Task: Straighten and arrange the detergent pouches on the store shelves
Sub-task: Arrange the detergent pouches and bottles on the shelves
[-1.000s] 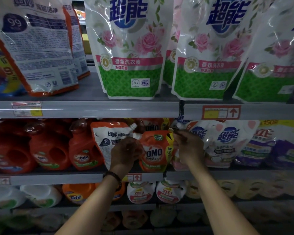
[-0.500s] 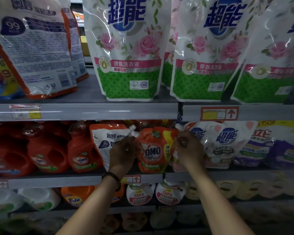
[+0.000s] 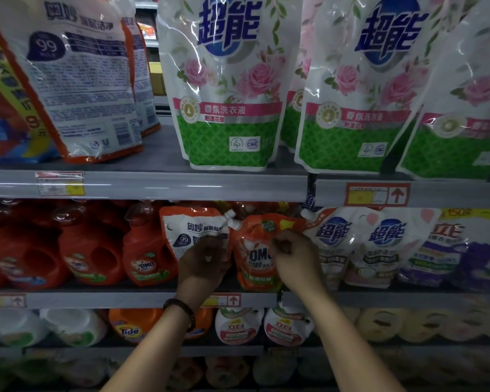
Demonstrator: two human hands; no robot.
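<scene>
Behind right hand [image 3: 293, 257]: OMO pouch [image 3: 252, 250] (label half-hidden).

A shop aisle. Tiered grey shelves [image 3: 153, 185] carry price tags [image 3: 60, 183] on their front edges and rows of identical detergent pouches [image 3: 227, 89], with orange bottles [image 3: 89, 250] at left, all facing outward for sale.

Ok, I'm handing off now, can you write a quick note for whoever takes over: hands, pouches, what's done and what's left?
Left hand: on the white-and-orange pouch, middle shelf.
Right hand: gripping the orange pouch beside it.
Both pouches stand on the middle shelf, spouts nearly touching, the orange one tilted.
Done: nothing clearly finished.
Left: square up these two, then probably the leaning white pouches to the right.
</scene>
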